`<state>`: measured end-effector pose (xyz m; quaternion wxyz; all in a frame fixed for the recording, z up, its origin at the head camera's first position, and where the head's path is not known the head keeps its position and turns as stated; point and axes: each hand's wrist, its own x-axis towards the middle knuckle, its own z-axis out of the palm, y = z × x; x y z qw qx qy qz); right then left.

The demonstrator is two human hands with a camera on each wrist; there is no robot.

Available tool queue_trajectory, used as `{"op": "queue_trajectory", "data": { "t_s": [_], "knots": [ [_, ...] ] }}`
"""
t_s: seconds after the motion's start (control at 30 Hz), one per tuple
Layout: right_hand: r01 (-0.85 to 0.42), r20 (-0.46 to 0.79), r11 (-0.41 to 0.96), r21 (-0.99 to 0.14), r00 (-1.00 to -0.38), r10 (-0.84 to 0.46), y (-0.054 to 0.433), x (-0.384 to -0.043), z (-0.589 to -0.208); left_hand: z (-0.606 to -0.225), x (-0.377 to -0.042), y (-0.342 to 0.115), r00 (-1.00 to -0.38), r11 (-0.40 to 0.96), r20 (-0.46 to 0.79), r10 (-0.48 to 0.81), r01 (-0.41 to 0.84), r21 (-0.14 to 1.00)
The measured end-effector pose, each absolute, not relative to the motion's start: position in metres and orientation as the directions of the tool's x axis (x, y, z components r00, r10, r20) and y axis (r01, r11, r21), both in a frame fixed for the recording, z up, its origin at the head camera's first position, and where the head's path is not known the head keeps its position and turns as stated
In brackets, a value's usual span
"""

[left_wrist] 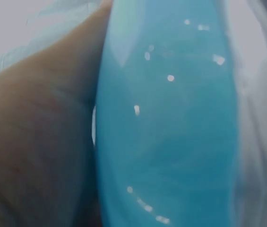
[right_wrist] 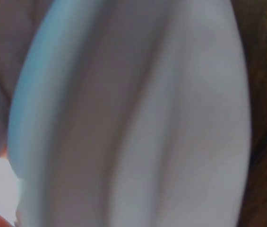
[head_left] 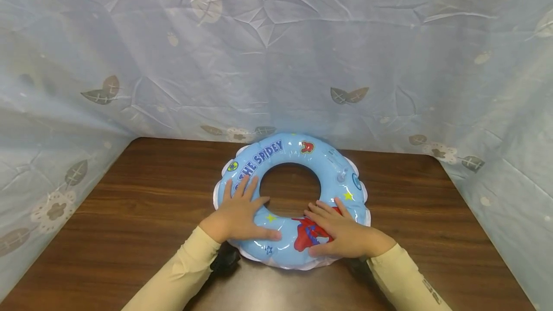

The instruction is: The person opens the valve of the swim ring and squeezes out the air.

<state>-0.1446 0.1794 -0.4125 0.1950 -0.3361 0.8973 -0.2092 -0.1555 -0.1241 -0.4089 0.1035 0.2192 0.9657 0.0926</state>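
Note:
An inflated light-blue swim ring (head_left: 298,150) with white scalloped edging lies flat on the wooden table, printed with "THE SPIDEY" lettering, stars and a red figure. My left hand (head_left: 242,217) rests on its left front part, fingers spread and straight, thumb pointing right. On the right front part lies my right hand (head_left: 341,234), fingers extended across the red figure and partly covering it. In the left wrist view the ring's shiny blue side (left_wrist: 166,118) stands close beside the palm. The right wrist view is filled by the ring's pale underside (right_wrist: 147,123).
The dark brown wooden table (head_left: 129,205) runs back to a pale blue curtain (head_left: 268,61) with leaf and flower prints, which also hangs along both sides. A clear air valve (head_left: 342,174) shows on the ring's right side.

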Motion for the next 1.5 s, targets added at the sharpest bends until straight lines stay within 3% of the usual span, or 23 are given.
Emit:
{"op": "queue_trajectory", "data": {
  "t_s": [0.33, 1.5],
  "knots": [
    [-0.497, -0.255, 0.722, -0.482, -0.709, -0.658, 0.1776, -0.1444, -0.4097, -0.4085, -0.1537, -0.1227, -0.886, 0.893, -0.166, 0.433, 0.396, 0.213],
    [-0.496, -0.245, 0.718, -0.489, -0.712, -0.659, 0.1773, -0.1438, -0.4109, -0.4122, -0.1552, -0.1232, -0.883, 0.89, -0.171, 0.438, 0.399, 0.221]
  ]
}}
